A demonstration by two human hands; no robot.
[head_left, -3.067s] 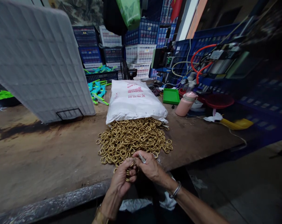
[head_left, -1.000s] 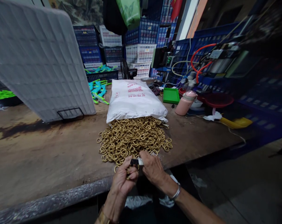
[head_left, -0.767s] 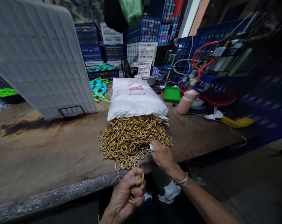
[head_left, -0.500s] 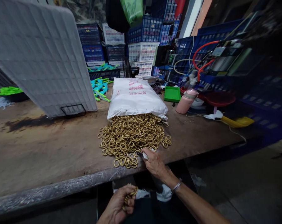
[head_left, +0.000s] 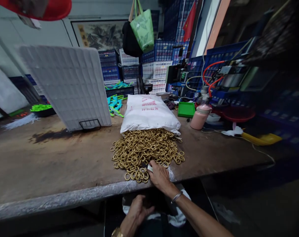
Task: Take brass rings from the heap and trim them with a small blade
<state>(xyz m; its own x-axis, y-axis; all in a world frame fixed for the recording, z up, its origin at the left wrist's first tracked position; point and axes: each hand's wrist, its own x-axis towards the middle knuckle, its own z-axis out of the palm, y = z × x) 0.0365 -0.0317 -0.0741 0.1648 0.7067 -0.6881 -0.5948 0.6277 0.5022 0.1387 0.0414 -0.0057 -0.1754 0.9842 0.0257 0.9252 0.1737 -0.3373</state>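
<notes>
A heap of brass-coloured rings spills from the mouth of a white sack onto the table. At the heap's front right edge, my right hand is closed around a small tool with a white handle. Its dark tip reaches among the rings, and its exact kind is unclear. Below the table edge, my left hand has its thumb and fingers apart over my lap. No ring shows in it, though part of the palm is turned away.
Left of the sack stands a tall pale padded panel. To the right are a green tray, a pink bottle and a yellow scoop-like piece. Stacked crates fill the back. Clear wrap covers the table's front edge.
My left hand held several rings before; now its fingers are spread and no rings show. My right hand stays at the heap with the tool. The head view has tilted up.
</notes>
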